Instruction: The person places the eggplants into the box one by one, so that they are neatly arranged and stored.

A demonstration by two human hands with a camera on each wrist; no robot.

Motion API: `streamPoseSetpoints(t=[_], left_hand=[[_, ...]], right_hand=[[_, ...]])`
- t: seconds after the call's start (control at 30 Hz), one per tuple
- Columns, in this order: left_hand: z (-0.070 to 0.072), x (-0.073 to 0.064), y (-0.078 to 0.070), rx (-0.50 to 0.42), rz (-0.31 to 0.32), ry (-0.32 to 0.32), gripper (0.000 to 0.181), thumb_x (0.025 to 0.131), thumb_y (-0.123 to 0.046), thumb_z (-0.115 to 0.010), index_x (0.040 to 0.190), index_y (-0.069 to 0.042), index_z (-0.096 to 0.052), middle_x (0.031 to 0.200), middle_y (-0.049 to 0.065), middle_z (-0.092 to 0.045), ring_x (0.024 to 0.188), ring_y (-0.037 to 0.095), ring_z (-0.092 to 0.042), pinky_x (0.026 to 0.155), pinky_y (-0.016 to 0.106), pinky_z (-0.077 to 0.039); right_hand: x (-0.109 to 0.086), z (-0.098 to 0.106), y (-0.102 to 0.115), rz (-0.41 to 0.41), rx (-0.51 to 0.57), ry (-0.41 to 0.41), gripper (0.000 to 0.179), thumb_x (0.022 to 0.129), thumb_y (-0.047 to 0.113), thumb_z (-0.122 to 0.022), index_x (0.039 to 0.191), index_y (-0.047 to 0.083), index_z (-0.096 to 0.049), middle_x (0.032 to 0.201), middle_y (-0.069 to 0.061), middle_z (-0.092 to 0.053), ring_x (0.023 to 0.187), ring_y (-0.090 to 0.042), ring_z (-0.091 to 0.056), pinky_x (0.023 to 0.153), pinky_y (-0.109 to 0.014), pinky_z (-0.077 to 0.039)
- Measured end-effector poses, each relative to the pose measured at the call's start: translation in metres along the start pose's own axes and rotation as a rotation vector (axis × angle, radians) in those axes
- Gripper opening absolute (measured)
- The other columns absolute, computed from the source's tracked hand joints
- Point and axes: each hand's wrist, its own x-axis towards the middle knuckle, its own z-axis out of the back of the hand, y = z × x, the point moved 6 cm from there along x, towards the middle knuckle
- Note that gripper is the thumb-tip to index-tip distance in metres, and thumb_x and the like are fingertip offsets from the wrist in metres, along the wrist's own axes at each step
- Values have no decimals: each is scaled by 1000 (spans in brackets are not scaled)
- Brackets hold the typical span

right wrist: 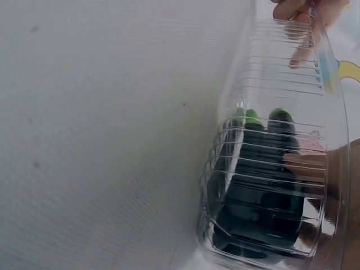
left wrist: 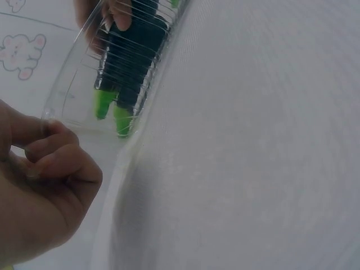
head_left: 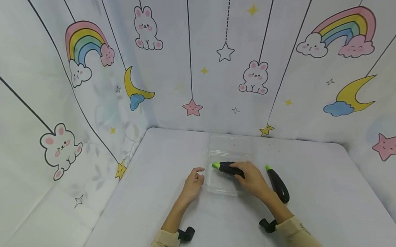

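Observation:
A clear plastic box (head_left: 220,187) with ribbed sides lies on the table. My right hand (head_left: 251,177) grips a dark eggplant (head_left: 226,167) with a bright green tip, over the box in the head view. The tip points left. Through the ribbed wall, the dark body (left wrist: 129,62) shows with two green ends in the left wrist view. In the right wrist view, dark shapes (right wrist: 256,191) fill the near end of the box. My left hand (head_left: 191,186) is at the box's left edge, fingers loosely bent, fingertips right at the rim. A second eggplant (head_left: 277,185) lies right of my right hand.
The white tabletop (head_left: 146,174) stretches around the box, its back edge against a white cloth wall (head_left: 215,83) printed with rabbits, stars and rainbows. Dark wrist mounts (head_left: 186,234) sit at both sleeve cuffs.

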Motion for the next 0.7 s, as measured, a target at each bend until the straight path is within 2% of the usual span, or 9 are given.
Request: streamPoseSetpoints(t=[0.2, 0.37, 0.5, 0.7], left_hand=[[0, 1, -1, 9, 3, -1, 34, 110, -12, -47, 142, -2, -53, 93, 14, -61, 71, 14, -48, 63, 24, -41], [-1, 1, 0, -1, 6, 0, 34, 110, -11, -47, 142, -1, -52, 96, 20, -62, 70, 14, -48, 62, 24, -40], [-1, 1, 1, -2, 2, -1, 34, 110, -10, -48, 142, -1, -52, 94, 19, -62, 71, 14, -48, 62, 24, -41], [-1, 1, 1, 5, -2, -5, 33, 110, -11, -48, 141, -1, -53, 93, 17, -62, 72, 14, -48, 63, 25, -41]], right_hand=[[1, -2, 0, 17, -19, -17, 44, 86, 1, -84, 127, 10, -72, 124, -9, -73, 114, -30, -65, 97, -53, -53], [2, -4, 3, 48, -28, -26, 43, 82, -3, -85, 123, 7, -74, 123, -9, -73, 113, -31, -65, 96, -52, -53], [0, -6, 4, 67, -23, -41, 41, 79, -5, -87, 117, 6, -77, 120, -10, -73, 111, -32, -65, 94, -51, -54], [-1, -9, 2, 27, -22, -41, 36, 79, -5, -87, 112, 6, -79, 118, -9, -71, 114, -31, -64, 95, -50, -54]])
